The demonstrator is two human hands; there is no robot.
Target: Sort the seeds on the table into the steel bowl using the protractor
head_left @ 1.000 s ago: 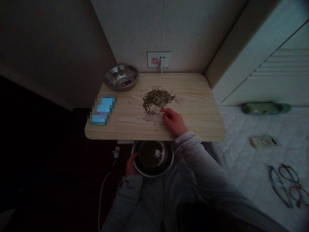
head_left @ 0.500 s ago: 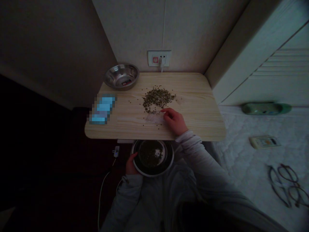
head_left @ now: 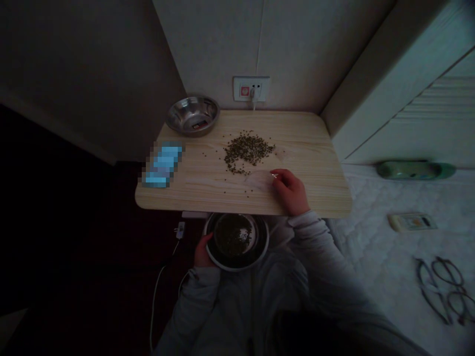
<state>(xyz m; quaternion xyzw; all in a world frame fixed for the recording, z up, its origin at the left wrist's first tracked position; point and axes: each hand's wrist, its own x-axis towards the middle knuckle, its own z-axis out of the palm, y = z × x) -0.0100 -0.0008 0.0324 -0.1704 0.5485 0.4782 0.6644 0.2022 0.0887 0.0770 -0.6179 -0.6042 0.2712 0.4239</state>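
Small dark green beans (head_left: pixel 248 148) lie in a loose patch on the pale wooden table (head_left: pixel 315 158), with a few strays around it. My right hand (head_left: pixel 291 190) is closed at the near edge of the patch, its fingers pinching a thin see-through piece of plastic (head_left: pixel 259 182) that lies low over the wood; its exact kind I cannot make out. Below the table edge, my left hand (head_left: pixel 203 252) grips the left rim of a light-rimmed bowl (head_left: pixel 264 247) holding more of the dark beans. Most of its fingers are hidden under the bowl.
A steel bowl (head_left: pixel 193 116) with a label inside stands at the table's back left. In front of it lies a phone (head_left: pixel 163 165), blurred out. A wall socket (head_left: pixel 251 89) holds a plug. Glasses (head_left: pixel 445 291) and a white device (head_left: pixel 411 221) rest on the quilted bedding.
My right hand has drawn back to the right, away from the beans, bringing the plastic piece along. My left hand and its bowl stay put. The view has shifted slightly.
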